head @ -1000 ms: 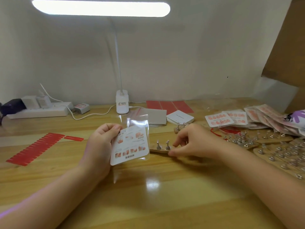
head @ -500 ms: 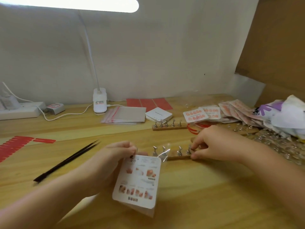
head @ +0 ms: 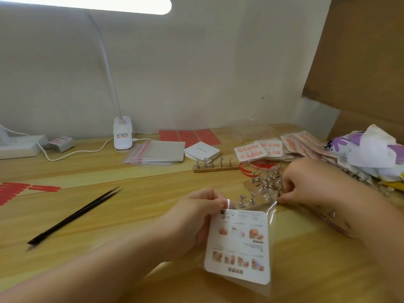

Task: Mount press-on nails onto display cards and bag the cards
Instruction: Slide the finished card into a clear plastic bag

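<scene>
A white display card (head: 238, 246) with printed nail pictures sits inside a clear plastic bag (head: 272, 212), low in the middle of the view. My left hand (head: 196, 217) pinches the bag's top left corner. My right hand (head: 306, 182) has its fingers curled, with the fingertips pinching the bag's top right corner. Right behind the bag's mouth lies a wooden strip of metal nail stands (head: 251, 199).
Black tweezers (head: 74, 215) lie to the left, with red adhesive strips (head: 13, 191) beyond them. At the back are empty clear bags (head: 157, 152), a stack of white cards (head: 202, 150), another stand strip (head: 215, 166), finished nail cards (head: 251, 150) and a lamp base (head: 122, 134). More stands (head: 266, 182) and a plastic bag (head: 367, 149) crowd the right.
My left hand brought the bagged card lower and to the right. My right hand moved from the stand strip's end to the bag's top corner. The view swung right.
</scene>
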The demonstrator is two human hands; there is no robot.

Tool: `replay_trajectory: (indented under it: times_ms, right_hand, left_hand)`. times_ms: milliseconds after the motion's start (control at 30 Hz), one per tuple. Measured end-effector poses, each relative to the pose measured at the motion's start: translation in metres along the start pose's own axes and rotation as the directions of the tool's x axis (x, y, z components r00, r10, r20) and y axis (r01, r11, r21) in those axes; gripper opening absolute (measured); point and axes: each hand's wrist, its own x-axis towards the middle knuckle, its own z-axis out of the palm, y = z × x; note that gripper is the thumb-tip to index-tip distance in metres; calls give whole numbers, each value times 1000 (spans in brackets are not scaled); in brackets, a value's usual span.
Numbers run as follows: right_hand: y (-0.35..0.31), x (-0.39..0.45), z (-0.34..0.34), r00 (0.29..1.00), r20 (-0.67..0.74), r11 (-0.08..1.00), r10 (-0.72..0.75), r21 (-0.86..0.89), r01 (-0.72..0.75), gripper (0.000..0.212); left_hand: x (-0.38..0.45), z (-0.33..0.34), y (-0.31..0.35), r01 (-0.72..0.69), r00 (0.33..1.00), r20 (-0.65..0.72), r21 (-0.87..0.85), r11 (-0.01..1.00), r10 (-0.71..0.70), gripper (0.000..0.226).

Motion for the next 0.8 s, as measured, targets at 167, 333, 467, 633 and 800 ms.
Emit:
replay_trajectory:
  times_ms: [167, 333, 467, 633, 800]
  right_hand:
    - [10, 2, 3, 995, -7, 994, 102, -35, -103, 38]
    - [10, 2, 7, 993, -37, 994, 109, -26, -110, 38]
    - [9, 2, 9, 992, -75, 993, 104, -48, -107, 37]
    - [5, 1, 9, 989, -108, 987, 99, -117, -112, 37]
    - [-6, 2, 5, 989, -128, 987, 80, -132, -97, 28]
  left_hand:
    - [10, 15, 0, -14, 998, -55, 45, 999, 17, 21]
    - [5, 15, 2, -16, 999, -39, -24, 1000, 15, 19]
    - [3, 16, 2, -17, 998, -53, -32, 999, 16, 17]
    - [7, 20, 0, -35, 995, -95, 5, 999, 36, 19]
    - [8, 20, 2, -49, 993, -109, -81, 995, 40, 23]
